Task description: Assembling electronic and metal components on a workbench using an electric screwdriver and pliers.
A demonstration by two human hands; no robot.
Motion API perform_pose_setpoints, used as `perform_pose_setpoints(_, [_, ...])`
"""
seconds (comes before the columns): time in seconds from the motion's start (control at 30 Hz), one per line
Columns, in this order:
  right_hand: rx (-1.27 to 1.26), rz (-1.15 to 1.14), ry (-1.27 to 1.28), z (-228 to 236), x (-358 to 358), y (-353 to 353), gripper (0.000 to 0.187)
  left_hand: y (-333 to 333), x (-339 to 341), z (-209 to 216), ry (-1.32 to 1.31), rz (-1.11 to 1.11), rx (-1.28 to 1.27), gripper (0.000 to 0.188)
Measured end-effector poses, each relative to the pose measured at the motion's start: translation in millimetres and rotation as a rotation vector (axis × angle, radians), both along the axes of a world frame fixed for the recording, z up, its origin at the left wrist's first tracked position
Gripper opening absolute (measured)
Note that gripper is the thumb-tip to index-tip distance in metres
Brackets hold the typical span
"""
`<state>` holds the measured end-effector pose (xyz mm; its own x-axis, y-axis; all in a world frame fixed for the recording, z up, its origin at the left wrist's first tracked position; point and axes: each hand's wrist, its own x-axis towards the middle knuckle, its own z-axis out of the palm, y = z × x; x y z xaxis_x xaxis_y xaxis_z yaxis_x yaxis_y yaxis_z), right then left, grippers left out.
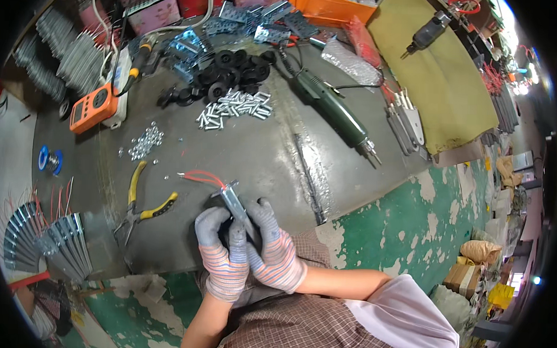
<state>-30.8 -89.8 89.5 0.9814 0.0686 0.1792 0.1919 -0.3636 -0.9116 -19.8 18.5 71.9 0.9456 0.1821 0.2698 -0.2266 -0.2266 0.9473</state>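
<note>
In front of my body, both gloved hands are closed around a slim grey metal bar with red wires [232, 203]. Its wires run off the upper end to the left, over the table. My left hand [223, 255] grips the bar's lower left side, and my right hand [278, 251] holds it from the right. A dark piece shows beside the left fingers, but its kind is hidden. To the left of my hands lie yellow-handled pliers [143, 206], jaws toward me. Beyond them is a small pile of nuts [146, 142].
Screws [235, 108] and black round knobs [224, 74] are heaped at the back. A green electric screwdriver [333, 108] lies right of them. Similar bars [67, 246] fan out at the left, near a solder spool [50, 160]. An orange meter [93, 108] stands farther back.
</note>
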Motion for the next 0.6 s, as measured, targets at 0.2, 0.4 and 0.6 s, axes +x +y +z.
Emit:
perform_pose_setpoints(0.2, [-0.046,-0.02,-0.095,-3,-4,-3,0.063,7,4,-1,-0.108,-0.085,0.126,0.017])
perform_pose_setpoints(0.4, [-0.007,0.319,-0.07,21,35,-47,0.045,11,7,-6,-0.103,-0.058,0.182,0.016])
perform_pose_setpoints(0.6, [-1.236,-0.368,-0.17,25,151,-168,0.054,11,5,-10,-0.172,-0.017,0.242,0.017])
